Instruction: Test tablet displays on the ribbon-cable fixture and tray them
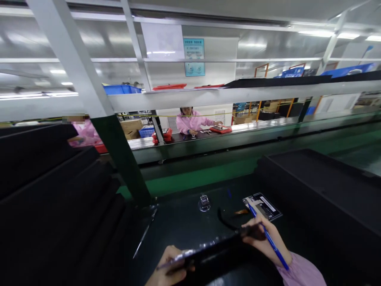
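My left hand [171, 266] is closed on the near left end of a thin, dark, glossy flat panel [214, 254], seen almost edge-on. The far right end of that panel is pinched by my right hand [268, 238], which also has a blue pen [273, 245] lying across it between thumb and fingers. A dark curved strip [222, 218] shows just beyond the panel. Past the right hand lies a black sheet with white print [272, 208]. A small orange-brown piece [241, 212] sits near the fingertips, and a clear round item [204, 202] is farther back.
Stacked black foam trays [53, 222] rise on the left, and another black tray block [321, 186] stands on the right. A green and white post [119, 159] slants up at the bench's back edge. Beyond it, a co-worker in pink [193, 121] sits across the line.
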`<action>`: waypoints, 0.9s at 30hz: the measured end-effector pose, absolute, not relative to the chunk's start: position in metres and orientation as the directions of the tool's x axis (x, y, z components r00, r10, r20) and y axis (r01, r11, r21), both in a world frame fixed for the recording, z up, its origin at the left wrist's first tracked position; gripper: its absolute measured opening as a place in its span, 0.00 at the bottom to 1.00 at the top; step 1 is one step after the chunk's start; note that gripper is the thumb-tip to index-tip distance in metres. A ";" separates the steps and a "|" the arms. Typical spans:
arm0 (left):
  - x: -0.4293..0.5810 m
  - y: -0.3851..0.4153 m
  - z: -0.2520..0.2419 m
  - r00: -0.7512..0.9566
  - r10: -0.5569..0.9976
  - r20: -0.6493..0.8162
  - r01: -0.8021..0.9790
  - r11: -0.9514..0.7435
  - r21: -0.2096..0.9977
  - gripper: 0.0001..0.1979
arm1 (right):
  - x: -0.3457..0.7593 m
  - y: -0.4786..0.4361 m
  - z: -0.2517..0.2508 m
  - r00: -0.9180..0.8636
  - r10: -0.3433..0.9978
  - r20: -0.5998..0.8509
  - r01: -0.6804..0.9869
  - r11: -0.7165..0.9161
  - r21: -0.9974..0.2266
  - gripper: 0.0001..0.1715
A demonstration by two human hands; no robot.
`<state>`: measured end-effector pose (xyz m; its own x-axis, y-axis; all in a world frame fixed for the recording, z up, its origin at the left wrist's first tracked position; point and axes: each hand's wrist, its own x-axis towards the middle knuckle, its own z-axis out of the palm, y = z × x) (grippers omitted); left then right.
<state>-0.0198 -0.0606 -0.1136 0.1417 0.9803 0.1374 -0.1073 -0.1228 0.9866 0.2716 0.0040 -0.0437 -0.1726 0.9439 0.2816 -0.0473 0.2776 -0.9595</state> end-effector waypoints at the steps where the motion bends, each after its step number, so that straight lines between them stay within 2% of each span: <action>1: -0.018 -0.059 -0.112 0.124 0.969 0.212 -0.098 -0.201 0.975 0.14 | 0.273 0.002 -0.042 -0.199 0.941 0.272 -0.047 0.268 -0.962 0.32; 5: -0.016 -0.054 -0.107 0.043 0.872 0.487 0.023 -0.488 0.873 0.04 | 0.284 -0.004 -0.045 -0.323 0.907 0.271 0.009 0.289 -0.957 0.33; 8: -0.024 -0.049 -0.105 0.226 0.802 0.553 0.103 -0.584 0.805 0.04 | 0.293 -0.002 -0.064 -0.385 0.860 0.335 0.121 0.407 -0.905 0.31; 11: -0.032 -0.042 -0.101 0.350 0.792 0.500 0.283 -0.598 0.750 0.04 | 0.298 0.002 -0.090 -0.339 0.839 0.426 0.227 0.512 -0.828 0.28; 14: -0.032 -0.037 -0.099 0.406 0.821 0.402 0.482 -0.566 0.669 0.08 | 0.300 0.007 -0.109 -0.266 0.831 0.489 0.346 0.555 -0.756 0.25; 18: -0.029 -0.033 -0.101 0.425 0.846 0.322 0.607 -0.531 0.591 0.16 | 0.301 0.011 -0.108 -0.169 0.779 0.604 0.429 0.610 -0.667 0.20; 21: -0.028 -0.031 -0.104 0.441 0.848 0.293 0.657 -0.528 0.539 0.22 | 0.302 0.007 -0.095 -0.167 0.727 0.666 0.453 0.657 -0.603 0.19; 23: -0.027 -0.030 -0.106 0.444 0.850 0.283 0.682 -0.526 0.509 0.23 | 0.301 0.002 -0.087 -0.158 0.748 0.645 0.410 0.644 -0.646 0.24; 24: -0.027 -0.030 -0.106 0.439 0.853 0.283 0.697 -0.522 0.492 0.24 | 0.299 -0.001 -0.084 -0.123 0.790 0.600 0.353 0.600 -0.718 0.24; 27: -0.026 -0.031 -0.104 0.419 0.874 0.245 0.748 -0.486 0.453 0.28 | 0.289 -0.006 -0.081 0.011 0.930 0.367 0.060 0.366 -0.929 0.23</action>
